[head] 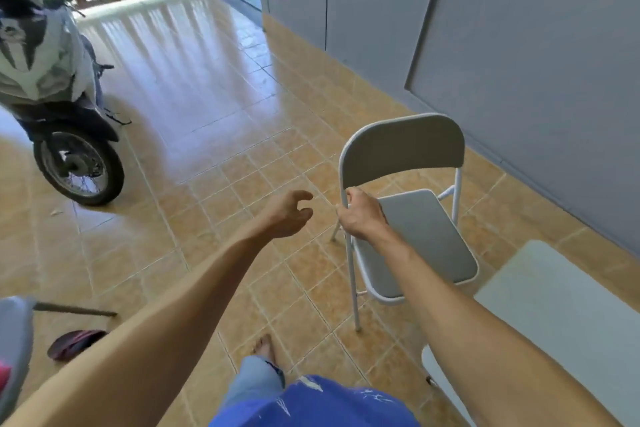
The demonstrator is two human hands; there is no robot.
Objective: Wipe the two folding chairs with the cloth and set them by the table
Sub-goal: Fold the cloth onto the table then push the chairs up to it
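Observation:
A grey folding chair [419, 229] with a white metal frame stands unfolded on the tiled floor, right of centre. My right hand [360, 215] is closed around the left upright of its frame, just below the backrest. My left hand [289, 213] hovers a short way left of the chair, fingers curled and apart, holding nothing. The pale table [568, 315] fills the lower right corner, its edge close to the chair's seat. No cloth is in view. A curved white edge [441, 381] under the table may be part of a second chair; I cannot tell.
A parked motorbike [59, 90] stands at the left. A dark red sandal [74, 343] and a thin dark stick [76, 310] lie on the floor at lower left. A grey wall [519, 28] runs along the right. My bare foot [265, 345] is below the chair.

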